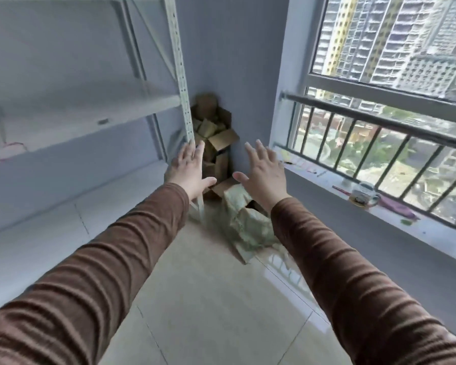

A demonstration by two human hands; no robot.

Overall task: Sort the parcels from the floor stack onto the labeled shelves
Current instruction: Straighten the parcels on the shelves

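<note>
Two hands reach forward at frame centre, fingers spread and holding nothing: the left hand (pixel 192 169) beside the shelf post (pixel 181 75), the right hand (pixel 265 173) nearer the window. Beyond them, cardboard parcels (pixel 213 133) sit stacked in the floor corner, beside the grey shelves (pixel 84 114).

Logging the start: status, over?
Left hand and right hand open, empty. Boxes piled in corner, untouched. Crumpled bag lies before them.

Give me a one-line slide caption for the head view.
Both open hands, left hand and right hand, reach toward cardboard boxes beside the shelf.
</note>
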